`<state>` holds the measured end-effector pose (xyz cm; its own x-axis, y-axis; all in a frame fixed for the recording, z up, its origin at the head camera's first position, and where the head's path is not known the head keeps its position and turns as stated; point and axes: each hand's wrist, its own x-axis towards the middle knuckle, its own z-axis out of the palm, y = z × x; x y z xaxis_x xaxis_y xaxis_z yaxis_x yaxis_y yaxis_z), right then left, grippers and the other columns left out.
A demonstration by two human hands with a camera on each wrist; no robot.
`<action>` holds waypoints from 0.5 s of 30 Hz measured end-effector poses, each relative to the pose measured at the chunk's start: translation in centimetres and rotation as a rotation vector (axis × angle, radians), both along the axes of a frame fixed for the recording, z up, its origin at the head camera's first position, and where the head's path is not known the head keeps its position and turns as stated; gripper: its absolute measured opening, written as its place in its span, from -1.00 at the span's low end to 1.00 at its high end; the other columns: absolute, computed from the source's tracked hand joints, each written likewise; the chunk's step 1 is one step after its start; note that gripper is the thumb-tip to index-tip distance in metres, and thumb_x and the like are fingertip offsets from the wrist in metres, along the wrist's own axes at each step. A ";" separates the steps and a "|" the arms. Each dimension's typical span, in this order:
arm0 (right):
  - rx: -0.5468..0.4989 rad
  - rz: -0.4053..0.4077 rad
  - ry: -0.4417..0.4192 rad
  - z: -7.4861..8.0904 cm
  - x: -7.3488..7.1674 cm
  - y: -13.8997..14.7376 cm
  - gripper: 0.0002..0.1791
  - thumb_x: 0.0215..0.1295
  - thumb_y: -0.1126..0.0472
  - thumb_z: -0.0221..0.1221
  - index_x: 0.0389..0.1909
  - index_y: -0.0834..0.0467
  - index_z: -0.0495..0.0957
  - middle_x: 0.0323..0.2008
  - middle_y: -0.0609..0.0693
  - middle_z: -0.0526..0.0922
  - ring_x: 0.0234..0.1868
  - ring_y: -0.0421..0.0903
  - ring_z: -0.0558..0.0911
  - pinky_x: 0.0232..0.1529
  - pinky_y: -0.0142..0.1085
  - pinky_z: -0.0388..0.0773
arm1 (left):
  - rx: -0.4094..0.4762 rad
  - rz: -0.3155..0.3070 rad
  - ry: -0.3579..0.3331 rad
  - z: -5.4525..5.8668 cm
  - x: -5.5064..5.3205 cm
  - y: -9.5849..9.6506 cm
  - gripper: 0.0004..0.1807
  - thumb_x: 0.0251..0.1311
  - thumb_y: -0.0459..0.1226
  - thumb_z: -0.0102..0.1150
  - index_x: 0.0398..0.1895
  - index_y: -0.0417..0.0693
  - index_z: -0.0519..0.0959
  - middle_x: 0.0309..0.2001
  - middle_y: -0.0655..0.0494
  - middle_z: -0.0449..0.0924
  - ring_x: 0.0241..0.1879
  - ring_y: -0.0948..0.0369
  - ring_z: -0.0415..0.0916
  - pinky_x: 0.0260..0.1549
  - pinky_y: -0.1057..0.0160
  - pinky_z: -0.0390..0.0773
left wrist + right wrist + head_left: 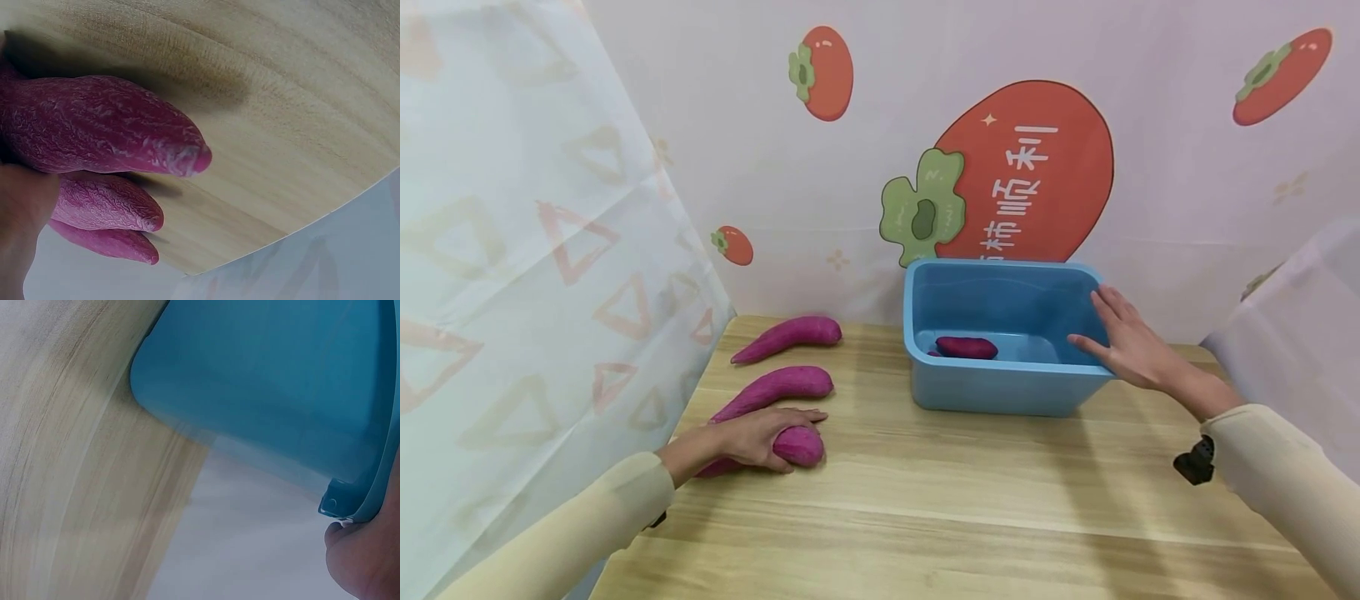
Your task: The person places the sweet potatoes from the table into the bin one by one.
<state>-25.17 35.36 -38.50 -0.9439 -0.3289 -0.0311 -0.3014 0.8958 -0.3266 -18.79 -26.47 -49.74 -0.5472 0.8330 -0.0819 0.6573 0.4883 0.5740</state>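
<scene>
My left hand [758, 437] lies over the nearest of three purple sweet potatoes, thumb on the near side and fingers across the far side. That sweet potato [106, 128] shows its tapered end close up in the left wrist view; its thick end sticks out past my fingers. A second sweet potato [793, 382] lies just behind it, and a third sweet potato [797, 331] is farther back. My right hand [1131, 342] rests with spread fingers on the right end of the blue bin's rim [1015, 367]. In the right wrist view, fingers meet the rim's lip.
Inside the bin lies a darker sweet potato [967, 347], with a small bit of another purple thing beside it. The wooden table [925, 500] ends at a patterned curtain [820, 192] behind the bin. Another patterned sheet [535, 250] hangs along the left.
</scene>
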 end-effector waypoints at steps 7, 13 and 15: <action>-0.015 0.005 0.008 0.0 0.2 0.0 0.08 0.56 -0.26 0.01 0.68 0.37 -0.27 0.67 0.41 -0.30 0.65 0.46 -0.28 0.39 0.59 -0.03 | 0.084 -0.029 -0.003 -0.3 -0.4 -0.1 -0.23 0.11 -0.28 0.57 0.40 -0.27 0.48 0.44 -0.18 0.50 0.44 0.00 0.43 0.43 0.39 0.29; -0.014 -0.004 -0.003 0.1 0.2 -0.1 0.08 0.56 -0.27 0.01 0.68 0.35 -0.27 0.68 0.38 -0.32 0.66 0.45 -0.29 0.41 0.59 -0.07 | 0.056 0.010 -0.020 0.8 -0.8 0.4 -0.33 0.07 -0.31 0.57 0.30 -0.18 0.57 0.21 0.03 0.69 0.15 0.30 0.57 0.19 0.29 0.54; -0.012 -0.006 -0.005 0.1 0.2 -0.1 0.08 0.56 -0.27 0.01 0.68 0.35 -0.27 0.68 0.38 -0.32 0.66 0.45 -0.29 0.41 0.59 -0.07 | 0.038 0.028 -0.016 1.3 -1.1 0.7 -0.39 0.08 -0.30 0.57 0.24 -0.09 0.59 0.10 0.15 0.72 0.04 0.36 0.59 0.11 0.26 0.60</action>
